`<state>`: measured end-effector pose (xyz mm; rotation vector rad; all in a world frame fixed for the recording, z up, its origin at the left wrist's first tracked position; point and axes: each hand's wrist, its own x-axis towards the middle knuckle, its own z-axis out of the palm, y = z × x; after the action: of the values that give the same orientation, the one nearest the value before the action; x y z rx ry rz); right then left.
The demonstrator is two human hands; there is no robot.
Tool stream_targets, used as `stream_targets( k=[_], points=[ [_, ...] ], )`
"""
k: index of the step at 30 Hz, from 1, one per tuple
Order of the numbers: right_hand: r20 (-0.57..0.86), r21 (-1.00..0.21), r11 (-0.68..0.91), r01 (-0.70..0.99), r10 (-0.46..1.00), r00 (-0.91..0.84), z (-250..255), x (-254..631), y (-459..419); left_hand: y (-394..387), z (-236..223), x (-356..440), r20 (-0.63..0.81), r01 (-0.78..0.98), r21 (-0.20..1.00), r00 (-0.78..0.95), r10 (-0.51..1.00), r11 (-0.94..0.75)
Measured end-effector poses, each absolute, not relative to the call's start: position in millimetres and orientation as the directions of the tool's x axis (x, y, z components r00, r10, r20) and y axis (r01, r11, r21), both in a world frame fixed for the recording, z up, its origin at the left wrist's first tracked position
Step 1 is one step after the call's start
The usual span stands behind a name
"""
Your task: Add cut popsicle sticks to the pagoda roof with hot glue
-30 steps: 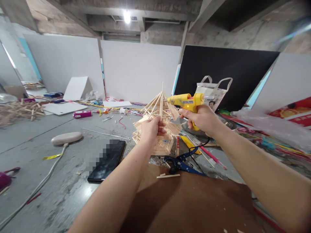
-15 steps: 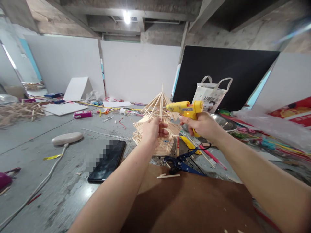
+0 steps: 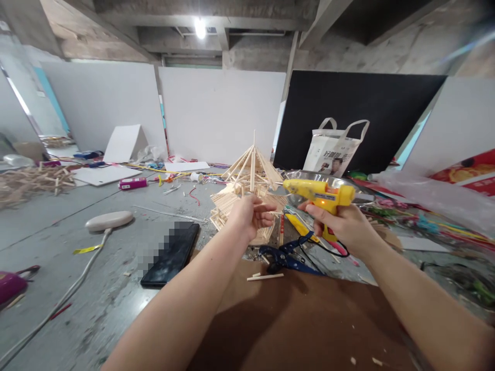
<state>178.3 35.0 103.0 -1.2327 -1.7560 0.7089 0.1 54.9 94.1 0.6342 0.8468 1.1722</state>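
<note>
My right hand [image 3: 344,226] is wrapped round the grip of a yellow hot glue gun [image 3: 309,189], whose nozzle points left and whose small orange light is lit. In front of me stands a model built of thin wooden sticks [image 3: 224,203], with sticks sloping up to a peaked roof frame [image 3: 253,165]. Against the near side of the model is my left hand [image 3: 253,219], its fingers loosely bent and apart; no held thing shows in it. It covers part of the model's lower tiers. The nozzle is apart from the sticks, just right of the roof.
Blue-handled pliers [image 3: 288,257] and loose sticks [image 3: 265,277] lie before the model, near a brown board [image 3: 309,319]. A black phone [image 3: 174,255] and a white corded device [image 3: 109,221] are left. A metal bowl [image 3: 296,178] and white bag [image 3: 328,147] stand behind the glue gun.
The glue gun in my right hand has moved right and slightly down, away from the roof frame. My left hand has dropped a little, and its fingers have loosened.
</note>
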Motion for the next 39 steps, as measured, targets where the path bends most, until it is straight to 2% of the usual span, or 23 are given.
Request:
stream_targets(
  k=[3, 6, 9, 11, 13, 14, 16, 17, 18, 19, 21, 22, 24, 27, 31, 35, 39],
  points=[
    [0.387, -0.852, 0.367, 0.375, 0.922, -0.022, 90, 190, 34, 50, 92, 8, -0.275, -0.547, 0.773, 0.168, 0.947, 0.322],
    [0.416, -0.849, 0.395, 0.350, 0.909, -0.017, 79, 203, 34, 43, 88, 15, -0.322, -0.517, 0.775, 0.172, 0.931, 0.364],
    [0.379, -0.867, 0.373, 0.330, 0.924, -0.049, 67, 211, 34, 37, 84, 22, -0.351, -0.465, 0.806, 0.124, 0.928, 0.367],
    [0.341, -0.891, 0.324, 0.317, 0.940, -0.002, 55, 213, 34, 34, 80, 26, -0.313, -0.407, 0.858, 0.071, 0.947, 0.314],
    [0.346, -0.896, 0.308, 0.320, 0.936, 0.069, 43, 211, 34, 31, 77, 28, -0.218, -0.277, 0.935, 0.047, 0.975, 0.223],
    [0.362, -0.887, 0.315, 0.337, 0.928, 0.085, 37, 211, 34, 29, 75, 28, -0.158, -0.158, 0.973, 0.061, 0.986, 0.166],
    [0.412, -0.851, 0.345, 0.397, 0.906, 0.096, 29, 210, 34, 23, 71, 25, -0.010, 0.197, 0.980, 0.131, 0.991, -0.017],
    [0.438, -0.826, 0.358, 0.436, 0.894, 0.095, 26, 210, 34, 19, 69, 21, 0.055, 0.407, 0.903, 0.212, 0.976, -0.140],
    [0.464, -0.798, 0.370, 0.476, 0.881, 0.092, 25, 210, 34, 15, 66, 18, 0.155, 0.594, 0.746, 0.284, 0.946, -0.301],
    [0.488, -0.767, 0.381, 0.516, 0.869, 0.083, 24, 211, 33, 10, 62, 13, 0.198, 0.715, 0.558, 0.378, 0.904, -0.421],
    [0.518, -0.718, 0.398, 0.571, 0.854, 0.055, 23, 213, 33, 0, 53, 5, 0.113, 0.828, 0.262, 0.484, 0.867, -0.496],
    [0.523, -0.704, 0.408, 0.582, 0.851, 0.037, 23, 214, 33, -3, 49, 2, 0.036, 0.838, 0.171, 0.520, 0.853, -0.518],
    [0.526, -0.703, 0.430, 0.567, 0.851, 0.007, 22, 214, 33, -8, 40, -4, -0.025, 0.842, 0.054, 0.539, 0.842, -0.537],
    [0.530, -0.727, 0.460, 0.509, 0.848, -0.011, 20, 212, 31, -8, 31, -8, -0.050, 0.820, -0.010, 0.572, 0.819, -0.573],
    [0.550, -0.733, 0.488, 0.474, 0.835, -0.010, 19, 208, 28, -5, 24, -8, -0.015, 0.820, -0.009, 0.572, 0.820, -0.572],
    [0.558, -0.710, 0.482, 0.513, 0.830, -0.007, 10, 209, 26, -5, 20, -10, 0.055, 0.831, 0.016, 0.554, 0.831, -0.556],
    [0.568, -0.673, 0.488, 0.556, 0.822, -0.035, -2, 212, 25, -6, 26, -15, 0.048, 0.822, 0.019, 0.567, 0.822, -0.568]
  ],
)
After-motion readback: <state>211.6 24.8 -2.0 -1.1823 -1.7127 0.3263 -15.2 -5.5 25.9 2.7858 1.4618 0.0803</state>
